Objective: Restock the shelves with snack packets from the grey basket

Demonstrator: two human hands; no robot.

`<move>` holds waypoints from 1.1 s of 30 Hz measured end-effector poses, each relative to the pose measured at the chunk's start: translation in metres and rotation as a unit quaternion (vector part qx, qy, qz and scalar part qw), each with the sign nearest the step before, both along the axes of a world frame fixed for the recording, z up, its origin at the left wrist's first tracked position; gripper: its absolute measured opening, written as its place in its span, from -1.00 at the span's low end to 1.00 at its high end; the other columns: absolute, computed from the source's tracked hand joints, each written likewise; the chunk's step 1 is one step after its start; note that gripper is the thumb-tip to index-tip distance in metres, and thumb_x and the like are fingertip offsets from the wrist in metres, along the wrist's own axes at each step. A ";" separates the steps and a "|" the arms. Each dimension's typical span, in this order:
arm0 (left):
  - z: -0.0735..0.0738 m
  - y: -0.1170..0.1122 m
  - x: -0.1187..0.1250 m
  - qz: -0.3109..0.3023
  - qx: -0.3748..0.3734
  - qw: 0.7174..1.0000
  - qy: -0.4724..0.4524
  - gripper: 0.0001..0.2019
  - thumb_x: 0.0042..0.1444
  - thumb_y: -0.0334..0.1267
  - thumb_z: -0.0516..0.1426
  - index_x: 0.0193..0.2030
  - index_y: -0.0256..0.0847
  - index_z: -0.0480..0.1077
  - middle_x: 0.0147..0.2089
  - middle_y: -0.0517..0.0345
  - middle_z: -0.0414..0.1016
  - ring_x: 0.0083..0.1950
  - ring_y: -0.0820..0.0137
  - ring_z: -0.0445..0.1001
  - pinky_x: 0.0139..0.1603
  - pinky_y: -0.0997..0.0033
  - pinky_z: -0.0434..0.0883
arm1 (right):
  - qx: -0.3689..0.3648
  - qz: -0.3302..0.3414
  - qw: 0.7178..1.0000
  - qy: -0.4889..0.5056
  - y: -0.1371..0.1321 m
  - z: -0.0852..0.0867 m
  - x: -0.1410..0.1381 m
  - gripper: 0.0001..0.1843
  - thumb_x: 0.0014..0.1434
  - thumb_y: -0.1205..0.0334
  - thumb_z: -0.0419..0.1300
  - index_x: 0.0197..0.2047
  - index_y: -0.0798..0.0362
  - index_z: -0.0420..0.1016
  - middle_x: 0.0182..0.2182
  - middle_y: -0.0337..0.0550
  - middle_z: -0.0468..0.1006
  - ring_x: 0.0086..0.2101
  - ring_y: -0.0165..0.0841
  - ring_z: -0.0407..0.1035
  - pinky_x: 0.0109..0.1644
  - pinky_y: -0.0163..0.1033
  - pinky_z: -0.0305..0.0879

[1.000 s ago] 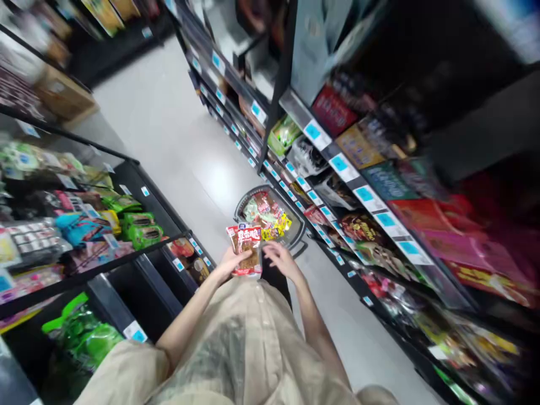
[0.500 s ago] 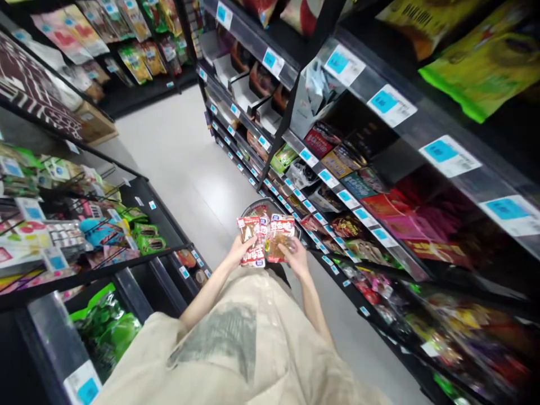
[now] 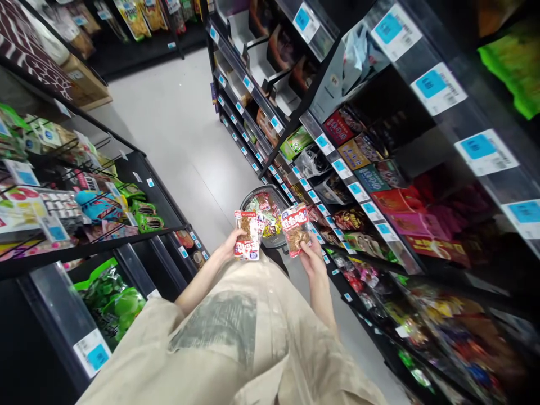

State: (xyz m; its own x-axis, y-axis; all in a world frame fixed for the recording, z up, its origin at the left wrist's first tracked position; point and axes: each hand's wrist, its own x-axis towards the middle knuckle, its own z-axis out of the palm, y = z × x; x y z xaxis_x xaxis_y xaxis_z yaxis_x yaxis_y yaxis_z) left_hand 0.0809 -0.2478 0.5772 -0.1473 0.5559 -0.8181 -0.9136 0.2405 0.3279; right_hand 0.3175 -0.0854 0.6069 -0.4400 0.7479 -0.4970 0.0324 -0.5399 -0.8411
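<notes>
My left hand (image 3: pixel 231 245) is closed on red-and-white snack packets (image 3: pixel 247 233), with the thumb lying across the front; I cannot tell exactly how many it holds. A single red-and-white snack packet (image 3: pixel 296 225) with a clear window showing brown food is gripped by my right hand (image 3: pixel 313 256), thumb on its lower part. The two hands are apart in front of my waist. Below and beyond them is a dark shopping basket (image 3: pixel 248 193) with several colourful packets (image 3: pixel 268 207) in it, partly covered by what I hold.
A tall shelf rack (image 3: pixel 333 163) with boxed and bagged snacks and blue price tags runs along the right. To the left is a lower rack (image 3: pixel 139 225) with hanging bags. The pale floor (image 3: pixel 181 135) runs between them to a cardboard box (image 3: pixel 86 84) and farther shelves.
My hands have moved apart: the packet in the right hand went to the right, away from the left-hand packets. More of the basket shows between them. The view has shifted slightly.
</notes>
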 end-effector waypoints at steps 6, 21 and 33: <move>0.007 0.005 -0.004 -0.029 0.094 0.993 0.062 -0.45 -0.13 -0.38 0.42 0.08 -0.22 0.53 0.01 -0.03 0.72 -0.09 0.17 0.69 0.08 0.17 0.58 | 0.040 0.046 0.998 -0.031 0.026 0.027 -0.029 -0.22 -0.19 -0.15 0.57 0.08 -0.13 0.47 -0.08 -0.08 0.70 -0.14 -0.11 0.62 0.05 0.05 0.59; -0.006 -0.001 0.014 -0.194 0.184 0.935 0.234 -0.31 -0.32 -0.42 0.49 0.08 -0.26 0.53 0.03 -0.03 0.69 0.07 0.07 0.64 0.23 0.10 0.49 | 0.221 0.251 0.938 -0.088 0.000 0.039 -0.082 -0.59 -0.07 -0.12 0.57 -0.29 -0.03 0.66 -0.08 -0.03 0.69 -0.01 -0.11 0.56 0.23 0.02 0.42; -0.007 -0.017 0.021 -0.147 0.174 0.958 0.171 -0.21 -0.24 -0.28 0.57 0.21 -0.18 0.51 0.18 -0.08 0.65 0.20 0.06 0.61 0.37 0.02 0.39 | 0.164 0.274 0.938 -0.136 0.004 0.022 -0.060 -0.43 -0.12 -0.05 0.59 -0.09 0.01 0.62 -0.33 -0.22 0.65 -0.30 -0.28 0.51 -0.06 -0.15 0.50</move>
